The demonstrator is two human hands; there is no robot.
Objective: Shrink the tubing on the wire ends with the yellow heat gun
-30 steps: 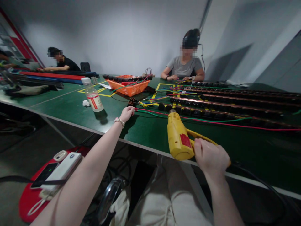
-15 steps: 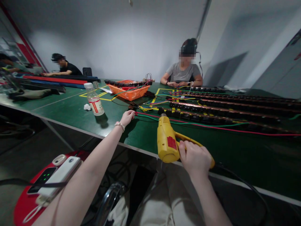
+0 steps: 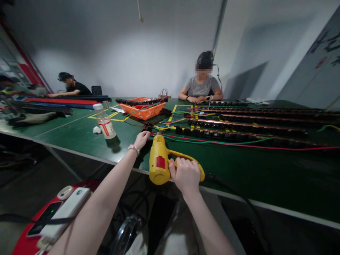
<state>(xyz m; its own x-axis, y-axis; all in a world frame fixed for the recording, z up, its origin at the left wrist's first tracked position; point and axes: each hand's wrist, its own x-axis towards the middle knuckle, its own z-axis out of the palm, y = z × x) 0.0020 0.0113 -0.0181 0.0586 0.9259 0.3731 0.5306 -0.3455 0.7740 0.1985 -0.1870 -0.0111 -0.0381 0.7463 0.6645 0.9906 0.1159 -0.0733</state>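
Observation:
My right hand (image 3: 185, 174) is closed round the handle of a yellow heat gun (image 3: 160, 161) above the near edge of the green table (image 3: 239, 159). Its nozzle points at the ends of red and green wires (image 3: 202, 141). My left hand (image 3: 141, 139), with a bead bracelet on the wrist, pinches those wire ends just left of the nozzle. The wires run right along long dark strips (image 3: 247, 127) on the table.
A plastic water bottle (image 3: 105, 122) and a crumpled tissue stand left of my left hand. An orange tray (image 3: 143, 108) lies behind. Two other people sit at the far side. A phone and power bank (image 3: 61, 216) rest on a red stool at lower left.
My right hand has swung the heat gun left, bringing its nozzle close to my left hand. My left hand has kept its pinch on the wire ends.

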